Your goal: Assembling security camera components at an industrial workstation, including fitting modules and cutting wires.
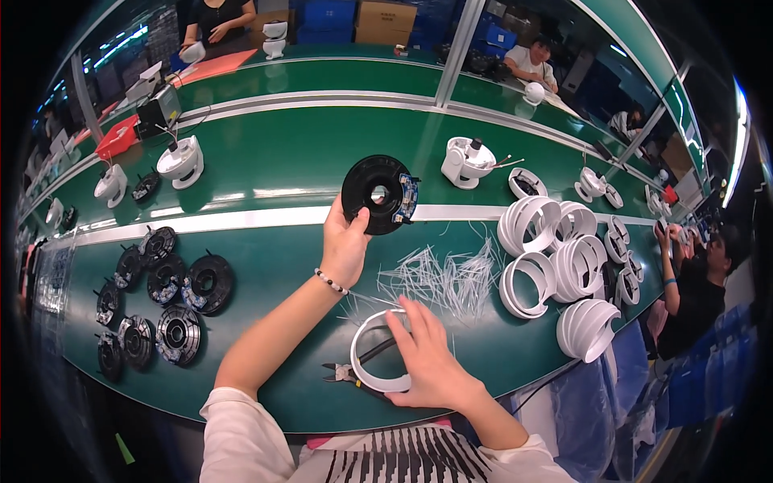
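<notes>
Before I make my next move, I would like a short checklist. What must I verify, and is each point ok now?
1. Left hand has hold of the black disc: ok, raised above the table.
2. Circuit board on the disc free of fingers: ok, at the edge away from the thumb.
3. Right hand on the white ring: ok, thumb and fingers on opposite sides.
4. Pliers clear of the ring: not ok, a handle shows through its opening.
5. Loose white strips tidy: not ok, scattered beyond the ring.
6. Ring undamaged: cannot tell, the hand covers part.
</notes>
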`<move>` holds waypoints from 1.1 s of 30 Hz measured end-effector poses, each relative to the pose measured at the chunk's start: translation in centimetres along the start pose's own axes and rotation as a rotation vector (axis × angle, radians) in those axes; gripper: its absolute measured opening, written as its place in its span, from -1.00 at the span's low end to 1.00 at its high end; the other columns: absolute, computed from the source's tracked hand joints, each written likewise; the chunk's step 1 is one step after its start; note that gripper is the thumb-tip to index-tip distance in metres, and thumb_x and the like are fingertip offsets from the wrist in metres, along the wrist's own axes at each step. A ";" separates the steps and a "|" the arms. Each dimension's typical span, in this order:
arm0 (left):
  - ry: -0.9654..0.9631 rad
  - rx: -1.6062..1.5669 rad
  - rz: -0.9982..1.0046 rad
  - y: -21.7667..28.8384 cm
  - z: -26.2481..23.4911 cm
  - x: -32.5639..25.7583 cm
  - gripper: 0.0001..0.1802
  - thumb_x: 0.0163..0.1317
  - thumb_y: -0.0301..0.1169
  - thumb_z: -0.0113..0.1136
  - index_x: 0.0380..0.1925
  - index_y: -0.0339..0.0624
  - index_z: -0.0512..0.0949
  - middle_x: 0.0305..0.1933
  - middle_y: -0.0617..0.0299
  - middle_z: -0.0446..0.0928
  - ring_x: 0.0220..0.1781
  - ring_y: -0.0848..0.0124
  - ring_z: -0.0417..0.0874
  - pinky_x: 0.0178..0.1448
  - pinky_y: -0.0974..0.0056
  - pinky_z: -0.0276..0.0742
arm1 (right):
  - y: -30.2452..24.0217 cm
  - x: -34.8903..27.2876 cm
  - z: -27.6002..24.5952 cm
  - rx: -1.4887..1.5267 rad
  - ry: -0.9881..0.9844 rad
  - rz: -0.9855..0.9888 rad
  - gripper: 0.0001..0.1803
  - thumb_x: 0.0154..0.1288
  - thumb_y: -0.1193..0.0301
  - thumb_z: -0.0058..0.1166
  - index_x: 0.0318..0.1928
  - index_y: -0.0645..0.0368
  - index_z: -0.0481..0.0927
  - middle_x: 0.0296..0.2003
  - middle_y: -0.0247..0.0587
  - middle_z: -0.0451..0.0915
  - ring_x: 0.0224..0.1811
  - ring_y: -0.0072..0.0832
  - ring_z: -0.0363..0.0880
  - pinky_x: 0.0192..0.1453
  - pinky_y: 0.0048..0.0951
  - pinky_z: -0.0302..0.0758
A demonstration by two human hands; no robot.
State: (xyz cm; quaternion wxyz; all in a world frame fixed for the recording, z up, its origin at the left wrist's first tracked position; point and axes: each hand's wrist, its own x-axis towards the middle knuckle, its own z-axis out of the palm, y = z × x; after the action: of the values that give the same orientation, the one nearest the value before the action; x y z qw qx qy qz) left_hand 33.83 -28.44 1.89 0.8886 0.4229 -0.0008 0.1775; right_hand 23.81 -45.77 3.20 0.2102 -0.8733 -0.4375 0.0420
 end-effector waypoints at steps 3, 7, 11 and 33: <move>-0.033 0.035 -0.033 -0.4 -0.2 -0.7 -0.59 0.17 -0.65 -0.21 0.06 -0.22 0.17 0.03 0.15 0.32 0.01 0.40 0.41 0.03 0.27 0.41 | 0.8 0.3 -1.9 0.051 0.289 -0.102 0.17 -0.46 0.27 0.32 0.22 0.28 -0.10 0.19 0.28 -0.13 0.20 0.13 -0.06 0.22 -0.01 -0.05; -0.123 0.077 -0.096 -1.5 -0.2 -1.7 -0.53 0.14 -0.70 -0.23 0.10 -0.24 0.13 0.09 0.13 0.28 0.10 0.33 0.35 0.13 0.21 0.34 | 3.1 2.9 -6.1 0.035 0.609 -0.051 0.32 -0.50 0.22 0.33 0.23 0.36 -0.30 0.21 0.22 -0.10 0.26 -0.07 -0.04 0.27 -0.23 -0.01; -0.222 0.014 -0.179 -2.3 0.4 -2.9 -0.47 0.11 -0.72 -0.18 0.12 -0.19 0.11 0.05 0.16 0.30 0.08 0.38 0.36 0.14 0.30 0.32 | 8.2 4.9 -4.7 0.377 0.676 0.038 0.38 -0.47 0.26 0.36 0.25 0.19 -0.45 0.19 0.16 -0.07 0.21 -0.18 0.07 0.22 -0.29 0.11; -0.263 -0.294 -0.782 -2.3 -1.0 -2.5 -0.46 0.24 0.00 -0.35 -0.04 -0.17 0.35 -0.03 0.12 0.40 -0.01 0.30 0.43 0.11 0.17 0.34 | 8.7 4.7 -1.5 0.370 0.401 -0.115 0.35 -0.52 0.25 0.35 0.25 0.26 -0.32 0.21 0.17 -0.05 0.23 -0.14 0.07 0.25 -0.28 0.10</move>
State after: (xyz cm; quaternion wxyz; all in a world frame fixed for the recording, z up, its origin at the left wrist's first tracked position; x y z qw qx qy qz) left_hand 32.13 -29.84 -0.87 0.9321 0.2794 0.0208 -0.2297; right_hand 33.58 -47.14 1.63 0.4506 -0.7847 -0.4206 -0.0645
